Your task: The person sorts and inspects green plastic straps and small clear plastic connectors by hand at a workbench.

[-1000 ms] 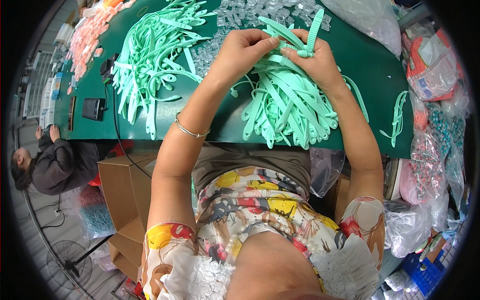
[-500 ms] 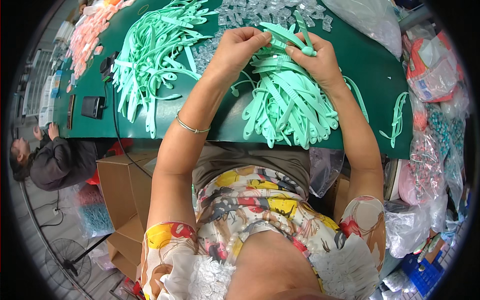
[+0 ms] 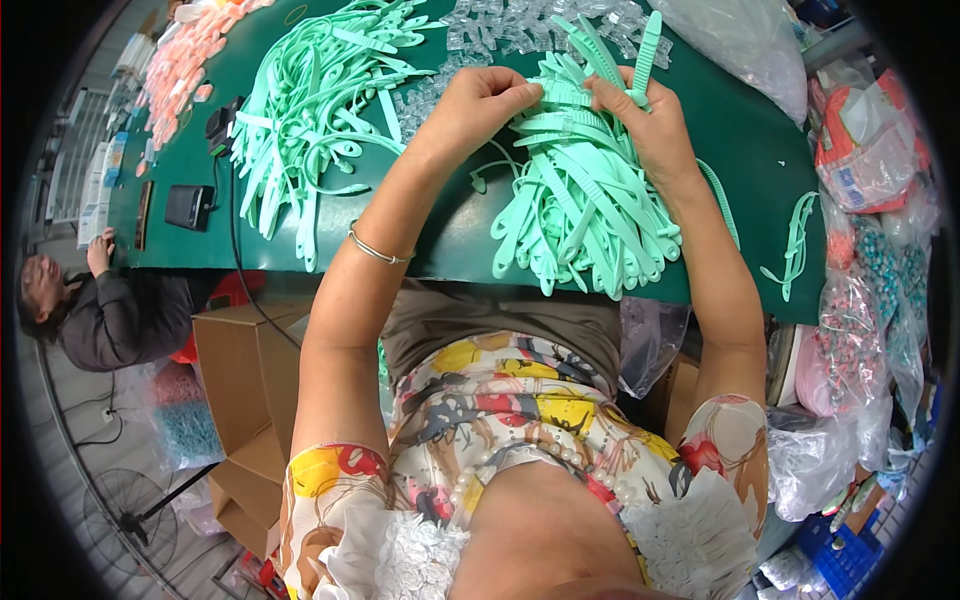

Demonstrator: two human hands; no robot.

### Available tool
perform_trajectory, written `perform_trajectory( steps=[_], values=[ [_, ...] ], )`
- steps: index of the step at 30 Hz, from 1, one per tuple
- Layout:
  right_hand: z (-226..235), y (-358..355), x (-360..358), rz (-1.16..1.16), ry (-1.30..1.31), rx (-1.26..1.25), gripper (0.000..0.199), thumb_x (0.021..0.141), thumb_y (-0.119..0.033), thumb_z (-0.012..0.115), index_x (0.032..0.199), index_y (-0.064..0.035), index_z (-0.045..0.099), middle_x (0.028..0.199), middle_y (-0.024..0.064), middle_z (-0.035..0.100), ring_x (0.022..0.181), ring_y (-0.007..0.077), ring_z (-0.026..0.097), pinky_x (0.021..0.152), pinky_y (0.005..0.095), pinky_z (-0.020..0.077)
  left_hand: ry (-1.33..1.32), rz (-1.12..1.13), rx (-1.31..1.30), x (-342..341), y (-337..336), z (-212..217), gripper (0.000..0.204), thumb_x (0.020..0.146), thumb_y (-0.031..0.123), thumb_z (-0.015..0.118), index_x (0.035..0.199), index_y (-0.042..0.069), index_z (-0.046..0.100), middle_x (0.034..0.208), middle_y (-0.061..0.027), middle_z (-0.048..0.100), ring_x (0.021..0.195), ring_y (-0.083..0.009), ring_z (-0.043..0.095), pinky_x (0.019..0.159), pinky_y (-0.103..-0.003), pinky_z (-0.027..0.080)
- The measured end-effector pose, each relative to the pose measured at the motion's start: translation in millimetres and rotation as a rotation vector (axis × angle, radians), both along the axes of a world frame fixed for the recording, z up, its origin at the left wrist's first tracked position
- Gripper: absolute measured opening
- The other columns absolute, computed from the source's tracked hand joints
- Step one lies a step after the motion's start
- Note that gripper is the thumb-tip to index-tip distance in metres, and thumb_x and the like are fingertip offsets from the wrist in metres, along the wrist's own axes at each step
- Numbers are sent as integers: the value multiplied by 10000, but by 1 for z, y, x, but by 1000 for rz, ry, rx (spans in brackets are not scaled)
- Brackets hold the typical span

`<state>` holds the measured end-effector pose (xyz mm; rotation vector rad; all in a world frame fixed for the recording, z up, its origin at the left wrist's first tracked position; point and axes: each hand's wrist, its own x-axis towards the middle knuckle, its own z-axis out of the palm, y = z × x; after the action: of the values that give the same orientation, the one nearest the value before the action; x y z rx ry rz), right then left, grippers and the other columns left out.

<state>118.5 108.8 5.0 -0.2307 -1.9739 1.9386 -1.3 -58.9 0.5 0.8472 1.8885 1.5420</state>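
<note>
Mint-green ribbed rubber straps (image 3: 585,210) lie in a thick heap at the table's front edge, beneath both hands. My right hand (image 3: 655,130) is closed round a looped strap (image 3: 648,55), whose ends stick up past the thumb and fingers. Left of it, thumb and forefinger of my left hand (image 3: 480,110) pinch at a ribbed strap part between the hands; the fingers hide the exact spot held. A second large pile of the same straps (image 3: 290,130) lies to the left. Small clear plastic pieces (image 3: 500,25) are spread behind the hands.
Pink pieces (image 3: 185,65) cover the far left of the green table (image 3: 420,225). A black box with a cable (image 3: 188,210) lies nearer. One strap (image 3: 797,240) rests at right, beside bagged goods (image 3: 850,330). Another person (image 3: 120,310) sits left, near a cardboard box (image 3: 235,370).
The held strap has swung more upright in my right hand, which has shifted slightly right and nearer. My left hand stays pinched, slightly lower. The other person's hands have moved.
</note>
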Motion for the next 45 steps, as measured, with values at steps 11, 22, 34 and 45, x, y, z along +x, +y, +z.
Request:
perform_trajectory(
  steps=[11,22,34,45],
  values=[
    [-7,8,-5,10,38,28,277,871,-242,569,1026,-13,576,630,-29,517,690,54,463,708,231,362,694,-68,-398,-18,-54,15,175,705,136,681,835,26,640,746,-69,590,671,-170,560,624,-282,443],
    [-1,5,-2,33,2,-11,164,859,-206,546,907,-49,544,655,-22,531,665,50,438,655,209,342,1013,-15,-576,-12,-43,15,159,681,130,634,826,68,657,803,-80,605,746,-272,593,673,-363,462],
    [-7,8,-3,29,30,40,210,840,-224,586,941,-42,560,641,-29,527,637,42,441,632,204,340,1155,76,-587,-5,-43,7,160,696,108,620,850,96,661,790,-81,600,769,-283,587,661,-367,461],
    [0,2,0,-15,9,-13,249,816,-256,650,912,-31,599,671,-55,498,587,26,427,540,180,335,135,115,89,2,-18,14,156,797,75,659,916,-19,620,836,-21,632,752,-63,565,659,-199,449]
  ],
)
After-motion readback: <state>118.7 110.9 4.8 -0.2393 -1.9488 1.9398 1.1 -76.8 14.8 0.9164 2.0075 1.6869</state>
